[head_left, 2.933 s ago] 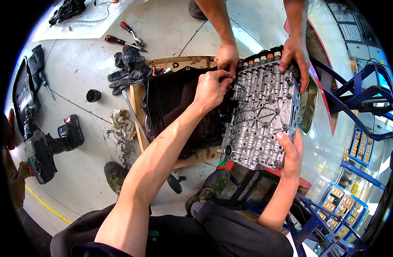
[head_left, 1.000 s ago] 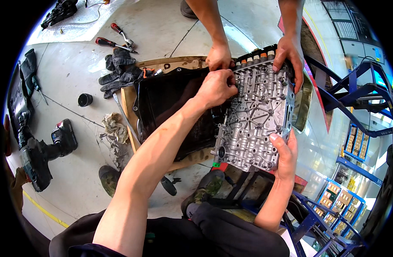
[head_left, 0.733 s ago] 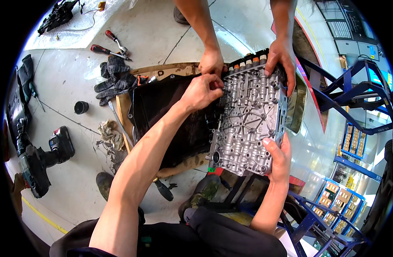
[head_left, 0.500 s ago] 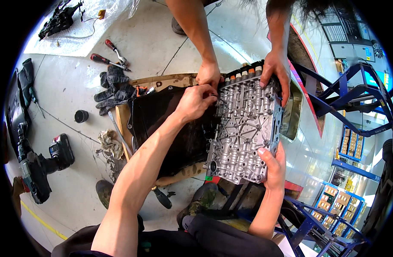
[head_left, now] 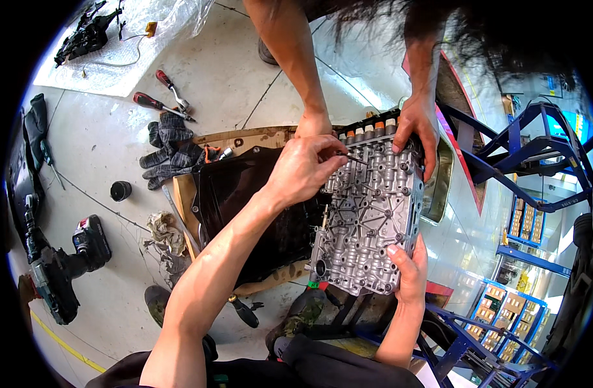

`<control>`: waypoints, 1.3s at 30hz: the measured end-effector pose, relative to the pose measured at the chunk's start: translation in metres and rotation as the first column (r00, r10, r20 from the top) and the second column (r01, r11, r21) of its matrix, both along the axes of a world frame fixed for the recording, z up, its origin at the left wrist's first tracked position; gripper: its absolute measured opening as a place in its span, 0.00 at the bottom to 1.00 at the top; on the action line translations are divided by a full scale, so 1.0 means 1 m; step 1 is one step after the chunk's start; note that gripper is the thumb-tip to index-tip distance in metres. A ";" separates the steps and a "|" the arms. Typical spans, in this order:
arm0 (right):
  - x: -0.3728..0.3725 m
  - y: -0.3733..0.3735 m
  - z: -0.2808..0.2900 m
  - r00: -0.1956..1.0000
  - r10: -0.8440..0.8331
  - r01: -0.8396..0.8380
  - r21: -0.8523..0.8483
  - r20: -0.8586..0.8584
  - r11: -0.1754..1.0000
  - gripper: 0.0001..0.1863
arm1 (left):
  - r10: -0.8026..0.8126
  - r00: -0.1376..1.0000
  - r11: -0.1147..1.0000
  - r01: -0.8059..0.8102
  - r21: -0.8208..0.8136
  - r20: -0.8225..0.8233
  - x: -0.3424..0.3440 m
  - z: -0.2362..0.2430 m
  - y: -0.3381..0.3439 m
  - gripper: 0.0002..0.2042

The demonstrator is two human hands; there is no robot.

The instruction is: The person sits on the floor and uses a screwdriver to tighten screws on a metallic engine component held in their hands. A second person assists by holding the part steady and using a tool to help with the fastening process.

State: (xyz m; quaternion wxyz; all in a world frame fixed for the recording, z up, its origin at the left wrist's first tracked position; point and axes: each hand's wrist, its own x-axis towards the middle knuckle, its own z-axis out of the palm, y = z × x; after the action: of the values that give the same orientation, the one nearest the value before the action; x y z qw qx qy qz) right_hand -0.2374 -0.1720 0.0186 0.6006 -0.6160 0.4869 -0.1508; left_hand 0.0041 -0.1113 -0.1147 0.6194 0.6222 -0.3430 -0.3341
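My left hand [head_left: 303, 167] is closed, finger and thumb pinching a thin dark rod [head_left: 354, 159] over the upper left of a silver metal valve body [head_left: 370, 220] studded with bores and bolts. My right hand [head_left: 406, 265] grips that body's lower right edge, thumb on top. At its far end are orange and white connectors [head_left: 367, 131]. A co-worker's right-side hand [head_left: 416, 132] holds the far right corner; the other hand [head_left: 311, 124] is partly hidden behind mine. A black pan [head_left: 244, 220] lies beside the body on cardboard [head_left: 222, 139].
Grey gloves [head_left: 170, 152], red-handled tools [head_left: 155, 103], a crumpled rag [head_left: 167, 233], a black cap [head_left: 120, 190] and a cordless power tool [head_left: 67, 271] lie on the floor. Blue metal frames [head_left: 516, 149] stand at right. Black parts [head_left: 83, 35] sit on bubble wrap, top left.
My left hand has shifted onto the valve body's upper left, and the thin rod now shows from its fingers. The whole scene sits lower in view; dark hair has entered at the top.
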 end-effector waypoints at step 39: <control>0.004 0.000 0.004 1.000 -0.022 0.023 0.044 -0.021 0.999 0.36 | 0.089 0.978 0.988 -0.063 -0.139 0.191 -0.044 0.004 -0.043 0.09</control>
State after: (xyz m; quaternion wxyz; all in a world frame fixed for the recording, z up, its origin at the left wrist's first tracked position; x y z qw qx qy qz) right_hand -0.2335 -0.1719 0.0228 0.6074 -0.5986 0.5030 -0.1403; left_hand -0.0403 -0.1545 -0.1107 0.6348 0.6222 -0.3998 -0.2237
